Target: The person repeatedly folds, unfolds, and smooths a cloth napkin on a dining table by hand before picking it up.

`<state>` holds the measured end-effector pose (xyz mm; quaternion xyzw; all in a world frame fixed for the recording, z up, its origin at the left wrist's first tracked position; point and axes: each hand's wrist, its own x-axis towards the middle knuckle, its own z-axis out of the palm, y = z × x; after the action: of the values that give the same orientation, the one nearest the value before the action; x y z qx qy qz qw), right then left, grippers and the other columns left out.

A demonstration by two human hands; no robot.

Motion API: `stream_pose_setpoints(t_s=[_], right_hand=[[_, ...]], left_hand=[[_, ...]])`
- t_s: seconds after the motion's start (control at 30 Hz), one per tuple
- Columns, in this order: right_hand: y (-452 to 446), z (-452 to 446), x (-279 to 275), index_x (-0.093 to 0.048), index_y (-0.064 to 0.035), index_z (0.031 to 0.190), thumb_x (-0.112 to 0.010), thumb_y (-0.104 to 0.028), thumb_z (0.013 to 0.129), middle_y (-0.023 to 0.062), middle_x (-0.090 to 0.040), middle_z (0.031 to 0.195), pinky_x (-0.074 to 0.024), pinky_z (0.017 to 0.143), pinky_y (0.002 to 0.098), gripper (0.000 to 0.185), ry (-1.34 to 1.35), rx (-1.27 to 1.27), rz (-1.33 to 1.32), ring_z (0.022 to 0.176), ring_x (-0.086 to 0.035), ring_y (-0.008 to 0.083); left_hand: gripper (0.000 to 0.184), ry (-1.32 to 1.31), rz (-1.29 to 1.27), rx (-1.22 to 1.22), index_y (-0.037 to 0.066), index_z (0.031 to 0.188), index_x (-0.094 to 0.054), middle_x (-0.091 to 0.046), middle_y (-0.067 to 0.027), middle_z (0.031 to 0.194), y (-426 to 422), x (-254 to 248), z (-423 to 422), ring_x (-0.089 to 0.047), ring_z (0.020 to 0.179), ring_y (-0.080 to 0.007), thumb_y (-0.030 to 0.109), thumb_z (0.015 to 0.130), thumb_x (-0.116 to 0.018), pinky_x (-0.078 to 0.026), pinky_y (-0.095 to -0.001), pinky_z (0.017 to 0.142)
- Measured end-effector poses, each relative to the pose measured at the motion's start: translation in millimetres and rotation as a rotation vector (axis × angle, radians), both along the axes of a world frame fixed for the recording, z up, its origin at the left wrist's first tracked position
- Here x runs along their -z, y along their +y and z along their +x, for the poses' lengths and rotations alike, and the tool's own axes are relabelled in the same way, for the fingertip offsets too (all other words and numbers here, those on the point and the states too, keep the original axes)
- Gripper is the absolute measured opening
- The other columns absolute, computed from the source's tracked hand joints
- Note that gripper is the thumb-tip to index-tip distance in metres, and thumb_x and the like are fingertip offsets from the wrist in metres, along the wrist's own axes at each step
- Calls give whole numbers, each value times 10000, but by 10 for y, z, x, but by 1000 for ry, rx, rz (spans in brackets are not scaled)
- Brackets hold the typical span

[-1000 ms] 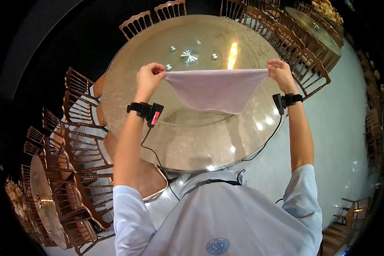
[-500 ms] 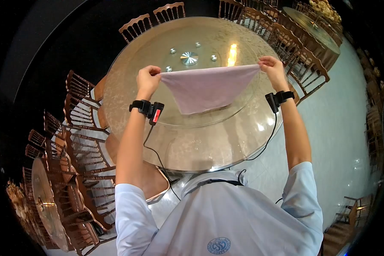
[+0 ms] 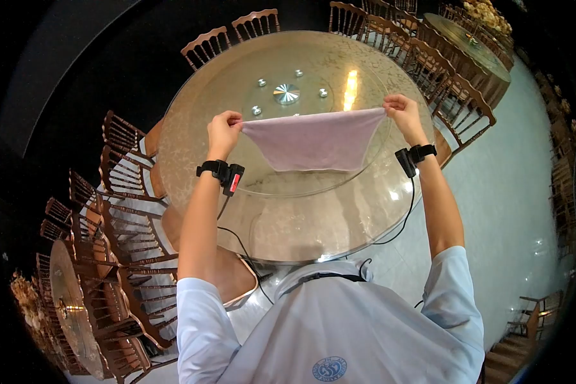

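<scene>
A pink cloth hangs stretched between my two hands, above the near part of a round glass turntable. My left hand pinches its upper left corner with closed fingers. At the upper right corner, my right hand grips the cloth between thumb and fingers. The top edge is pulled nearly straight and rises slightly to the right, while the lower edge hangs loose. Whether that lower edge touches the glass I cannot tell.
The turntable sits on a large round table with a silver hub and several small metal knobs around it. Wooden chairs crowd the left side, with more chairs at the right. Cables run from black wrist straps.
Both hands have come slightly lower and nearer with the cloth. Its bottom edge has swung and now hangs more evenly. The view has shifted a little.
</scene>
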<state>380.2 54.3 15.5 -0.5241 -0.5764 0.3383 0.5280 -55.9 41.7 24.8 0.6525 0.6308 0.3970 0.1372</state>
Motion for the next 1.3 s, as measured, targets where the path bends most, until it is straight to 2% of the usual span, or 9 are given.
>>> stream_pose_setpoints(t_s=[0.37,0.43,0.53,0.67,0.73,0.97,1.17,1.3], right_hand=[[-59,-27,-20,-610,59,1023,-548,93,718,100,-627,913,-487,744,279,313,-78,12,-45,845,-589,165],[-69,-11,-26,-610,56,1020,-542,104,711,95,-624,925,-484,756,280,320,-144,-4,-54,848,-585,166],[-84,-4,-22,-610,56,1021,-527,109,708,89,-624,911,-483,757,278,328,-123,-19,-51,842,-585,168],[-105,-4,-70,-617,57,1012,-515,113,703,98,-633,906,-484,753,279,330,-144,-26,-68,831,-589,169],[-109,-2,-95,-603,60,1048,-495,116,722,110,-631,964,-474,783,270,348,-201,-60,-125,889,-591,176],[-127,12,-96,-605,72,1046,-511,117,729,113,-641,970,-475,801,272,334,-201,-105,-152,901,-600,175],[-147,-17,-97,-616,75,1024,-527,129,730,121,-646,934,-485,769,270,312,-261,-79,-169,857,-606,174],[-88,22,12,-640,90,939,-469,112,686,123,-666,863,-497,741,279,307,-296,-90,-60,824,-632,178]], left_hand=[[190,-2,-24,35,4,917,-680,-690,-128,818,-54,17,-49,-674,756,-195,1,731,-640,-535,-292,694],[192,-158,-132,48,0,933,-678,-687,-120,809,-40,3,-64,-668,745,-179,-1,745,-633,-550,-288,650],[195,-212,-147,49,-8,946,-673,-680,-113,822,-49,-25,-72,-660,740,-167,-6,757,-624,-560,-285,614],[205,-182,-155,34,-18,956,-666,-668,-105,828,-99,-84,-43,-655,728,-167,-12,756,-622,-564,-285,618],[207,-178,-166,9,-25,955,-661,-656,-97,816,-148,-139,-2,-651,718,-163,-15,752,-621,-563,-289,609],[203,-182,-176,43,-25,948,-660,-652,-93,794,-147,-119,-48,-640,674,-155,-14,749,-619,-545,-278,592],[178,-170,-231,54,-26,927,-664,-657,-86,766,-190,-154,-42,-634,645,-141,-10,754,-624,-535,-260,587],[159,-328,-299,89,-50,903,-661,-655,-87,772,-209,-154,-58,-630,656,-129,-16,750,-638,-532,-247,596]])
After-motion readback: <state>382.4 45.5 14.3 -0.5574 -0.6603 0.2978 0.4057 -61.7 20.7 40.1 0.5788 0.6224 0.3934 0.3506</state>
